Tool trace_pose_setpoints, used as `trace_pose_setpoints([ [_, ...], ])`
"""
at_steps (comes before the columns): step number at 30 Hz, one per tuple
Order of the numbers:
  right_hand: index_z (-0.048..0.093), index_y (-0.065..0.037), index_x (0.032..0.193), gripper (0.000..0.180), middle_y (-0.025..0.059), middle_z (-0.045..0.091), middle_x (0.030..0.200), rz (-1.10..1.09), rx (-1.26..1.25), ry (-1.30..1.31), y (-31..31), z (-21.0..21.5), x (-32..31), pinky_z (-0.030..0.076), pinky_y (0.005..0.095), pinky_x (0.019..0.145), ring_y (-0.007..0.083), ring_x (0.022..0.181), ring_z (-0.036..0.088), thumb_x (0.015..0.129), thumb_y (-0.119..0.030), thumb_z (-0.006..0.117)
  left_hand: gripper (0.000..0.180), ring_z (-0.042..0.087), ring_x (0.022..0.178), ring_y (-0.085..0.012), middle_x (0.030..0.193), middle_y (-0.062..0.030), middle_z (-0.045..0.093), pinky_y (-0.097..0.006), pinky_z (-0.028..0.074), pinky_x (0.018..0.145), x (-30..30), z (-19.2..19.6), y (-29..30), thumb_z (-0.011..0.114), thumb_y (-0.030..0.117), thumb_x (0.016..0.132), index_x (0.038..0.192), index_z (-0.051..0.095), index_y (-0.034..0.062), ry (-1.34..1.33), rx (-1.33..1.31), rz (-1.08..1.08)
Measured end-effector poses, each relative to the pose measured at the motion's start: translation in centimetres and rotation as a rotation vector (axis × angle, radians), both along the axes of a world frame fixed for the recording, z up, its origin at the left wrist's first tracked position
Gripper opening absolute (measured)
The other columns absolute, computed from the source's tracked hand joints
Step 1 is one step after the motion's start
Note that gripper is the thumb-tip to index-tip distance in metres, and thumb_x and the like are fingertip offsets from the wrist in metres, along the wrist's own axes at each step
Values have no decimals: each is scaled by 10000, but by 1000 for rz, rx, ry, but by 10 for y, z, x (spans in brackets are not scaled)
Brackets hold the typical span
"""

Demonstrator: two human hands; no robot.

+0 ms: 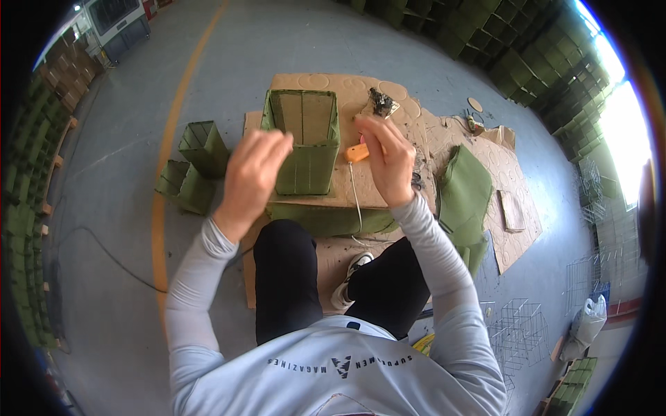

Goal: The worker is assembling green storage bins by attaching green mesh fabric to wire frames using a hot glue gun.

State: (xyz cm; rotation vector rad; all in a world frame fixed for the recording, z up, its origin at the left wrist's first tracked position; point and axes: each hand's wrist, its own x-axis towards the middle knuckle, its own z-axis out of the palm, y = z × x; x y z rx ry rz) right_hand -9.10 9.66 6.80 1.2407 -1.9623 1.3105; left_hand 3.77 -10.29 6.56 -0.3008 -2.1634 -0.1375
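Evidently, two raised hands flank a green open-topped box [305, 170] upright on a cardboard-covered stand [380, 197]
The left hand [251, 173] is narrow, its fingers curled toward the thumb, overlapping the box's left edge in view; whether it touches the box or pinches something, I cannot tell. The right hand [390, 158], fingers bent and bunched, is to the right of the box, next to an orange tool [356, 153] with a white cord [355, 187]; its grip is likewise unclear. Two smaller green boxes [202, 148] stand on the floor [125, 229] at left, and green sheet material [463, 186] lies at right
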Motion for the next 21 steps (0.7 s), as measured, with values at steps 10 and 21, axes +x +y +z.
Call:
trace_pose_setpoints([
  [10,643,28,1105,276,167,651,1116,129,102,75,13,-63,-3,502,390,922,330,1110,610,831,49,616,190,581,797,-249,891,-91,598,-353,503,697,-35,-35,6,692,-16,760,943,645,-32,-124,45,-56],
  [21,598,54,1169,398,177,594,1217,375,306,408,-7,-39,-17,503,403,946,332,1157,576,786,-53,581,178,568,756,-242,815,-87,583,-346,488,656,-28,-13,-30,706,-36,732,885,615,-30,-335,116,-355],
])
